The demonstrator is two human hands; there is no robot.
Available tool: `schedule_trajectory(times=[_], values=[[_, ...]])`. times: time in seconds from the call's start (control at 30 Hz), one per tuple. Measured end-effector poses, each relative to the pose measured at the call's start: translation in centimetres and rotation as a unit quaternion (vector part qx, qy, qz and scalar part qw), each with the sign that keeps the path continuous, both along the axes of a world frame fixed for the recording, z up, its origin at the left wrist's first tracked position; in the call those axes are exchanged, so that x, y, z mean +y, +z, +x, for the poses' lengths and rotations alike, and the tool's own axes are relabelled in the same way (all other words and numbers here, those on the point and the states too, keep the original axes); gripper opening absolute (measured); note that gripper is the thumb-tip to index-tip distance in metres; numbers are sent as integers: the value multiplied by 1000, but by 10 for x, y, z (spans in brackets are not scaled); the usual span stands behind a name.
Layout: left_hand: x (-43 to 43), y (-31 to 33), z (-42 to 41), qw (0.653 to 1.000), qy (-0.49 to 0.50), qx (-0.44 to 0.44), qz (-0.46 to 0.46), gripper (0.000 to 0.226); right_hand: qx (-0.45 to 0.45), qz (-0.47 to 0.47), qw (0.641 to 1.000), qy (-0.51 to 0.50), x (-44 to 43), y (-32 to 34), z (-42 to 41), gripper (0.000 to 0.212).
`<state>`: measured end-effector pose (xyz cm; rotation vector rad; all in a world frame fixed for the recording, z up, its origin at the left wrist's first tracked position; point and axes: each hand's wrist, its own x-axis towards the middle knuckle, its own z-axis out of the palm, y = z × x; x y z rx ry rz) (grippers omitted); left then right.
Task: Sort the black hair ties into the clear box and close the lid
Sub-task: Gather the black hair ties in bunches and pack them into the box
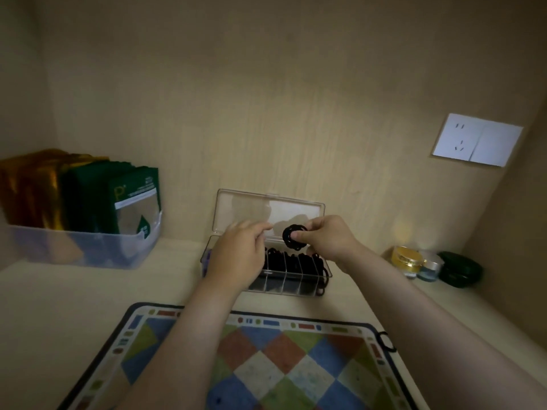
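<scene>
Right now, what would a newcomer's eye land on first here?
The right grip pinching a coil of black hair ties mid-frame, just above the clear box, whose lid stands open. The left grip hovers over the box's left end. Nearer the camera, the checkered mat catches the eye, with one stray hair tie at its right edge.

Black hair ties, checkered multicolour mat
</scene>
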<state>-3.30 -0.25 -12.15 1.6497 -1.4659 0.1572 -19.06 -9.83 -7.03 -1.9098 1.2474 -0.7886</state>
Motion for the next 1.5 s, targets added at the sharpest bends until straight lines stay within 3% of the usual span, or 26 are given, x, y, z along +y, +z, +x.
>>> schedule_trajectory(times=[0.13, 0.23, 0.5, 0.6, 0.8, 0.93, 1.03, 1.1, 1.2, 1.27, 1.4, 1.5], values=[[-6, -9, 0, 998, -19, -48, 44, 39, 137, -75, 987, -21, -11, -10, 16, 14], [-10, -13, 3, 996, -9, -67, 64, 42, 252, -123, 959, -30, -8, -14, 22, 13], [-17, -15, 1, 989, -18, -102, 108, 43, 442, -177, 879, -18, -7, -23, 43, 9], [-17, -16, -3, 977, -29, -141, 157, 44, 442, -174, 880, 13, -12, -23, 43, 1], [-21, -12, -8, 970, -29, -148, 190, 45, 362, -133, 918, 97, -14, 0, 20, 32], [-22, -12, -8, 973, -36, -128, 189, 46, 294, -179, 934, 99, -8, -4, 3, 27], [-22, -11, -6, 977, -35, -108, 182, 45, 299, -208, 922, 133, 6, -15, -2, 32], [-23, -11, -6, 980, -32, -98, 171, 45, 336, -244, 896, 160, 10, -23, 0, 31], [-21, -9, -8, 981, -49, -94, 163, 42, 429, -290, 842, 150, 13, -32, 7, 58], [-19, -8, -9, 977, -65, -96, 176, 42, 447, -293, 832, 150, 12, -34, 9, 68], [-19, -9, -8, 971, -62, -116, 197, 44, 393, -256, 866, 172, 8, -24, 3, 36], [-19, -9, -8, 972, -57, -115, 198, 45, 301, -257, 906, 149, 8, -23, -3, 35]])
